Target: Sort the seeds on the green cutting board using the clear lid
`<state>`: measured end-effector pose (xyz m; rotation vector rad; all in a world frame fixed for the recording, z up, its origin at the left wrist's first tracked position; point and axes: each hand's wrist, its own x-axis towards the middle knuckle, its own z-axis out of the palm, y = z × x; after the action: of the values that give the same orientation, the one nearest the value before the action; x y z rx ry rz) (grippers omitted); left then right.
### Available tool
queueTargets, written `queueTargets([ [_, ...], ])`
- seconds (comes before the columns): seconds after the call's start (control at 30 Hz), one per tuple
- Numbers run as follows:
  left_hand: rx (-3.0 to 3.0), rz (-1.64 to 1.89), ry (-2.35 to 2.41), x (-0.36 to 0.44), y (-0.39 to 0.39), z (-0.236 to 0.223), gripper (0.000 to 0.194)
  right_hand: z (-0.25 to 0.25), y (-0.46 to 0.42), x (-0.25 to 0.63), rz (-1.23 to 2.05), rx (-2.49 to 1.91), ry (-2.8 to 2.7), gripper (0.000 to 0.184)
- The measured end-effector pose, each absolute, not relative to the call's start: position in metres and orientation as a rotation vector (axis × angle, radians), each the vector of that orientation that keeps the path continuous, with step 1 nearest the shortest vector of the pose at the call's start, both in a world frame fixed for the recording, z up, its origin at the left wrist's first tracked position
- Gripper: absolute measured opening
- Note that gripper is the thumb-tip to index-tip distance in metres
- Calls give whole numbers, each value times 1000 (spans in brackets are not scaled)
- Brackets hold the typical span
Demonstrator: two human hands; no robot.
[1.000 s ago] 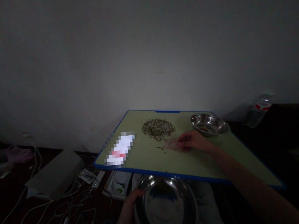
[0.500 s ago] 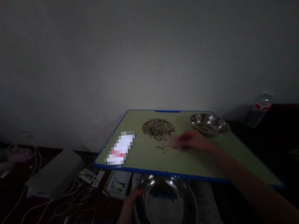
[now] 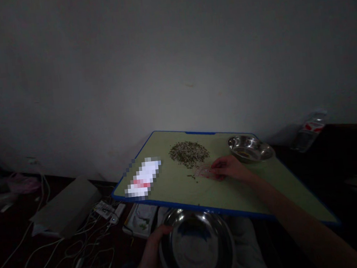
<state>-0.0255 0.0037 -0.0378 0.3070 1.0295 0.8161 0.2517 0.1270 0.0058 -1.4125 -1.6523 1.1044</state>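
My left hand (image 3: 152, 252) grips the left rim of a shiny steel bowl (image 3: 194, 250), thumb over the edge. This bowl is held just below the front edge of a pale green folding table (image 3: 171, 189) with a blue border; its inside shows only reflections. On the tabletop, the fingers of my right hand (image 3: 229, 168) are closed on a clear, rounded plastic piece (image 3: 204, 171) with faint reddish markings. The piece lies against the near right side of a pile of small dark and pale grains (image 3: 188, 152), with a few stray bits beside it.
A second steel bowl (image 3: 251, 148) stands at the table's back right. A bright, blurred-out phone-like screen (image 3: 144, 178) lies at the left. Right of the table leans a plastic bottle (image 3: 310, 129). A grey box (image 3: 67, 208), a power strip (image 3: 110, 212) and tangled cables lie lower left.
My right hand and the clear plastic piece have shifted very slightly left. The bowl in my left hand has barely moved.
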Motion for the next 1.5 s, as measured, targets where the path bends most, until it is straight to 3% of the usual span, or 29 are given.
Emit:
queueTargets([
  [0.4,308,838,1013,-30,5,-50,15,2,132,246,1119,-1399,-1653,28],
  [0.7,317,818,1009,-30,6,-49,23,3,131,244,1150,-1377,-1618,32],
  [1.1,322,861,1042,-31,7,-58,13,3,130,239,1140,-1383,-1661,31],
  [1.5,259,826,990,-34,6,-55,24,0,135,230,1086,-1375,-1702,32],
])
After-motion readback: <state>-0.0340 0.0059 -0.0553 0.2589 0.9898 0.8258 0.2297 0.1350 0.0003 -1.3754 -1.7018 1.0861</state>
